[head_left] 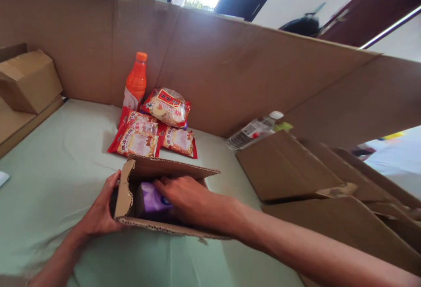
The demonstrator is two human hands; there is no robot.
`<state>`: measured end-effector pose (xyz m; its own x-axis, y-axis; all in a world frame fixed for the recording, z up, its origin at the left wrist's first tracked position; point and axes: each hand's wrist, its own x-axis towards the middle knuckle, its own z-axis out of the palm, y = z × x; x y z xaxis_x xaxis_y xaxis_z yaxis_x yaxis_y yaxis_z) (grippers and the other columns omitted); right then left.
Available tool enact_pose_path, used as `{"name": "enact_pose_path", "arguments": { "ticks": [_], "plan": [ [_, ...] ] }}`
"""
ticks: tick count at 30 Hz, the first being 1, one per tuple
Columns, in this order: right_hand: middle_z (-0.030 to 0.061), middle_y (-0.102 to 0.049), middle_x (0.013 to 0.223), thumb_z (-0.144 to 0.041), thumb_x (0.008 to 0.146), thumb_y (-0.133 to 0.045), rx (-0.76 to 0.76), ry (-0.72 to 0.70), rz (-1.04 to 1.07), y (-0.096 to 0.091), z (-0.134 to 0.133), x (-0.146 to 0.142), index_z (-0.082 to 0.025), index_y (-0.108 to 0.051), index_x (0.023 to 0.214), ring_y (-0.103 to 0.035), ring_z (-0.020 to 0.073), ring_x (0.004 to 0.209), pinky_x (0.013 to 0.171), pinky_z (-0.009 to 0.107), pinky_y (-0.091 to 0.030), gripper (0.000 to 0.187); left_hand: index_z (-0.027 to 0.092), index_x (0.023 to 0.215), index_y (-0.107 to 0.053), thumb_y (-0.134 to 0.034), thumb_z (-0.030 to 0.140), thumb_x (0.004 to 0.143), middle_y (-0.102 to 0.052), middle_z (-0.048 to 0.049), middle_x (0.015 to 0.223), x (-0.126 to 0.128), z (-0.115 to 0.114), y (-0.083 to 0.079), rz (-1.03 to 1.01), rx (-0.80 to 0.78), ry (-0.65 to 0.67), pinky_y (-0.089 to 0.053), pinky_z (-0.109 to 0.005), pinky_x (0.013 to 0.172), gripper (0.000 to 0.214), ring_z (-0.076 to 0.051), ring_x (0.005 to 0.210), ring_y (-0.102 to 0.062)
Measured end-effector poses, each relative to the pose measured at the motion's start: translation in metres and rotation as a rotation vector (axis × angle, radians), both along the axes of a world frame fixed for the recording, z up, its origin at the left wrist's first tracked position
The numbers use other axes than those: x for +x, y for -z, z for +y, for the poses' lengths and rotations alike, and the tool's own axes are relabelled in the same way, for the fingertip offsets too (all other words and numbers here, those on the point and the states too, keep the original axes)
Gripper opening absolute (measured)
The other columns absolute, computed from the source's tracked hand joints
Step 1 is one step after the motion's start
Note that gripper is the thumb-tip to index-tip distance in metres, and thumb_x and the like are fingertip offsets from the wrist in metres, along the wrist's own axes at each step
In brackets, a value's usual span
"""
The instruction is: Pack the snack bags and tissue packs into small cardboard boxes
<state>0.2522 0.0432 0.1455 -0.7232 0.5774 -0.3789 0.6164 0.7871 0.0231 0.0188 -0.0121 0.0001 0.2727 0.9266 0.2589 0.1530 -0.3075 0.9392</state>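
A small open cardboard box [124,195] lies in front of me with its flaps raised. My left hand [104,210] is closed round its left end, thumb at the far corner and fingers partly hidden along the near side. Inside the box is a shiny purple packet [150,197], perhaps tissues. My right hand [187,197] reaches into the box from the right, with bent fingers closed on the packet; their tips are partly out of sight. Just beyond the box lie red snack packets [140,140], another red packet [179,140] and a clear-and-red bag of crackers [167,107].
An orange bottle [135,83] stands behind the snacks. A clear plastic bottle [255,131] leans by folded cardboard [289,168] on the right. Another carton [31,80] sits at the left. A tall cardboard wall [223,67] closes off the back of the green cloth [82,124].
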Motion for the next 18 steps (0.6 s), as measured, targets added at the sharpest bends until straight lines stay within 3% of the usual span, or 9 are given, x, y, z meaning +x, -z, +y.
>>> {"name": "enact_pose_path", "arguments": {
  "ticks": [4,7,9,11,14,18],
  "plan": [
    [0.0202,-0.074,0.103,-0.015,0.082,-0.069,-0.088,-0.004,-0.058,0.008,0.004,-0.009,-0.004,-0.063,0.125,-0.073,0.0310,0.089,0.071,0.035,-0.053,0.045,0.032,0.159,-0.018,-0.078,0.060,0.073,-0.029,-0.0125,0.162,-0.001,0.001,-0.004,0.059,0.058,-0.015,-0.033,-0.059,0.119,0.109,-0.044,0.146,-0.032],
    [0.0218,-0.073,0.112,-0.021,0.077,-0.077,-0.169,0.056,-0.041,0.004,0.009,-0.005,-0.004,-0.059,0.133,-0.072,0.0342,0.098,0.079,0.038,-0.056,0.061,0.032,0.160,-0.013,-0.076,0.061,0.075,-0.029,-0.0144,0.162,-0.002,0.000,0.000,0.093,0.069,-0.017,-0.034,-0.062,0.118,0.109,-0.044,0.146,-0.034],
    [0.0219,-0.067,0.127,-0.026,0.078,-0.079,-0.228,0.095,0.061,-0.004,0.011,0.007,-0.007,-0.056,0.139,-0.067,0.0353,0.112,0.092,0.042,-0.055,0.067,0.032,0.160,-0.011,-0.072,0.064,0.077,-0.024,-0.0155,0.164,-0.002,-0.004,0.003,0.129,0.103,-0.032,-0.031,-0.065,0.118,0.109,-0.044,0.148,-0.029],
    [0.0198,-0.058,0.142,-0.032,0.088,-0.070,-0.242,0.124,0.246,-0.015,0.007,0.027,-0.010,-0.053,0.143,-0.058,0.0333,0.128,0.106,0.044,-0.048,0.061,0.032,0.160,-0.011,-0.070,0.068,0.077,-0.018,-0.0161,0.166,-0.003,-0.012,0.003,0.174,0.169,-0.077,-0.027,-0.068,0.118,0.108,-0.044,0.151,-0.022],
    [0.0159,-0.056,0.145,-0.047,0.098,-0.055,-0.241,0.158,0.521,-0.031,-0.015,0.058,-0.015,-0.055,0.143,-0.055,0.0286,0.132,0.111,0.043,-0.045,0.054,0.029,0.159,-0.018,-0.069,0.061,0.082,-0.019,-0.0166,0.166,-0.002,-0.028,-0.010,0.191,0.286,-0.191,-0.028,-0.065,0.119,0.097,-0.040,0.151,-0.024],
    [0.0128,-0.053,0.148,-0.065,0.091,-0.057,-0.284,0.092,0.617,-0.035,-0.048,0.078,-0.025,-0.063,0.135,-0.052,0.0309,0.134,0.108,0.046,-0.047,0.060,0.025,0.151,-0.040,-0.069,0.042,0.088,-0.046,-0.0155,0.152,0.006,-0.040,-0.043,0.214,0.484,-0.249,-0.037,-0.055,0.117,0.071,-0.035,0.142,-0.041]
  ]
}}
